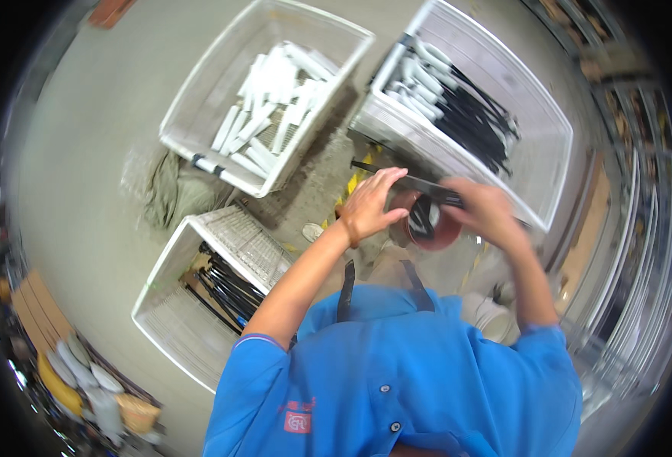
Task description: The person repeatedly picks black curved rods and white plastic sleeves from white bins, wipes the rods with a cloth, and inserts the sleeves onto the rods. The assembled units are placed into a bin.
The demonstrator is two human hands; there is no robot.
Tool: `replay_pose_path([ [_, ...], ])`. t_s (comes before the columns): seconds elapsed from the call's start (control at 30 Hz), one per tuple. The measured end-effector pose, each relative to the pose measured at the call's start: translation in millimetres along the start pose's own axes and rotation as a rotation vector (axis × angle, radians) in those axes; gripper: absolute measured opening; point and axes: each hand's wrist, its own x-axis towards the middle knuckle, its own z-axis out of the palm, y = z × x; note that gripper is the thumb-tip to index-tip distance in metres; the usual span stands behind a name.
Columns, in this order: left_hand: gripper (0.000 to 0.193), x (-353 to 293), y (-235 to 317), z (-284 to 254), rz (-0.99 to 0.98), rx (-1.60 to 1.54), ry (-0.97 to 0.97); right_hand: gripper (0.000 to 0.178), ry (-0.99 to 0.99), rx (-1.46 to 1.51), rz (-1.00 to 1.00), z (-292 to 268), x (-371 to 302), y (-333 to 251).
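Observation:
A long flat black bar [420,183] lies crosswise in front of me, its thin end reaching out to the left. My right hand [487,213], smeared by motion, is closed around the thicker right end. Over the bar's left part go the fingers of my left hand [372,207], stretched forward and touching it, while the thumb stands well apart. Beneath the hands is a reddish-brown bucket [433,241] with a black and white thing [423,216] in it, which I cannot make out.
A white crate [191,99] at far left holds white tubes [275,84]. Black rods with white ends [465,114] fill another crate [553,126] at far right. Nearer left, a third crate [164,327] contains black rods [225,286]. Metal racks [629,251] stand along the right.

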Motion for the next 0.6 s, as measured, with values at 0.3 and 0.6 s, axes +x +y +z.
replay_pose_path([
  [0.3,0.028,-14,-80,158,-0.321,0.245,-0.112,0.046,0.079,0.194,-0.277,200,10,120],
  [0.6,0.028,-64,-106,172,-0.639,0.154,0.014,0.040,0.133,0.197,0.568,432,-118,370],
])
